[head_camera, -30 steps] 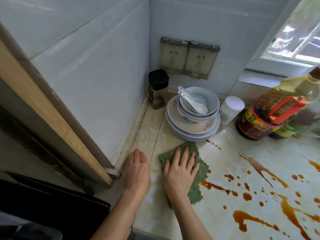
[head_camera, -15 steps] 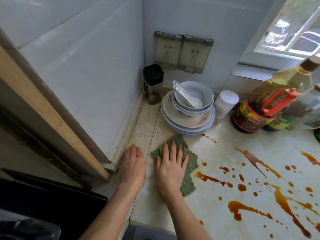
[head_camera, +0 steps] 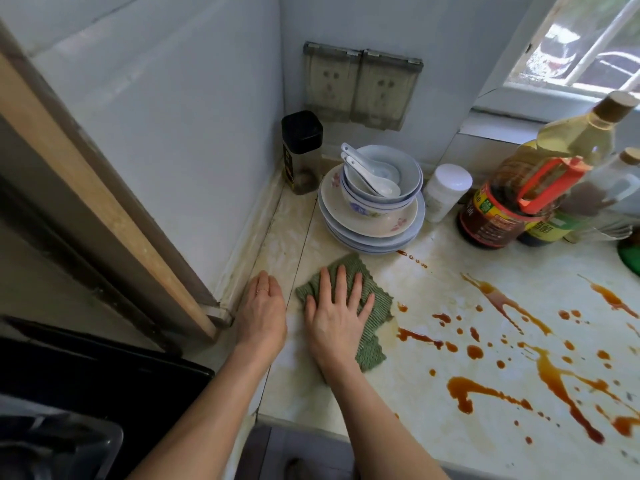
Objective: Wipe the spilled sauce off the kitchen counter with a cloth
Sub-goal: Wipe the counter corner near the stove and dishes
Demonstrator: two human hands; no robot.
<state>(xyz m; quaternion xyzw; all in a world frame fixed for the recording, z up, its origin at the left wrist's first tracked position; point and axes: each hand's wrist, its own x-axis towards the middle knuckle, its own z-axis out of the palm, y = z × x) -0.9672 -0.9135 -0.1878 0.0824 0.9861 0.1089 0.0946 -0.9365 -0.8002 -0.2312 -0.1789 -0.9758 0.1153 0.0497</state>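
Head view: the right hand (head_camera: 337, 320), grip splayed flat, still presses the green knitted cloth (head_camera: 381, 306), which has not moved. The left hand (head_camera: 263, 306), grip slack, rests on the pale surface (head_camera: 346, 403). The brown sauce spill (head_camera: 464, 393) remains unwiped.

The cloth (head_camera: 379, 304) lies on the counter (head_camera: 433, 289) near its left end, under the flat right hand (head_camera: 337, 313). The left hand (head_camera: 261, 311) rests flat on the counter just left of the cloth, near the side wall. The sauce (head_camera: 473, 351) is spread over the counter to the right of the cloth, with the nearest drops just beside its edge. Behind the cloth stand stacked plates (head_camera: 374, 223) with bowls (head_camera: 403, 168) on them and spoons (head_camera: 367, 171) in the top bowl. A jar (head_camera: 301, 150) stands in the corner to their left, a tub (head_camera: 446, 192) just right, bottles (head_camera: 498, 209) further right, and sockets (head_camera: 360, 84) are on the wall behind.
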